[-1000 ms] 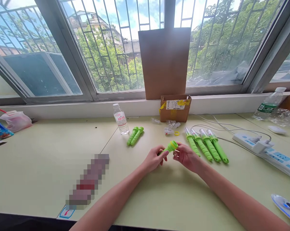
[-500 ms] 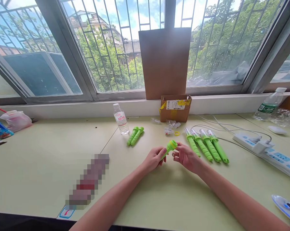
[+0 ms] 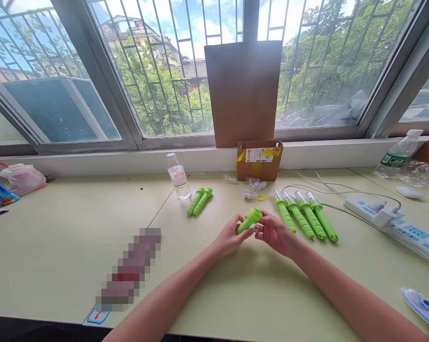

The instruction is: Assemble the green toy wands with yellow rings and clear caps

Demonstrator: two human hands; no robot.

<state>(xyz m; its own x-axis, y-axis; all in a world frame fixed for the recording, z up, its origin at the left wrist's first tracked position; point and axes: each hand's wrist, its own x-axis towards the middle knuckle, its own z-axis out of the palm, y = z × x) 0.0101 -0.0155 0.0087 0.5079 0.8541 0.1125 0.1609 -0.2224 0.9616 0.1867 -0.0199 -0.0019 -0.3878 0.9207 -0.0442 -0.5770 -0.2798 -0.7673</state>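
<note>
Green and open-ended, with no clear top on it, the held tube [image 3: 249,222] sits in our curled left hand [image 3: 232,237] above the tabletop [image 3: 235,299]; our right hand [image 3: 276,232] is half closed at its rim, its grip unclear. Four tubes [image 3: 300,219] with clear tops look finished; the pair [image 3: 202,203] near the bottle [image 3: 179,182] shows none. Loose clear pieces [image 3: 250,194] lie before the box [image 3: 259,170].

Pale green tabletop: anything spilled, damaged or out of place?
The brown cardboard box has ragged, peeling yellow tape; small clear plastic pieces lie scattered before it. No spill shows, though a pixelated patch hides part of the tabletop.
</note>
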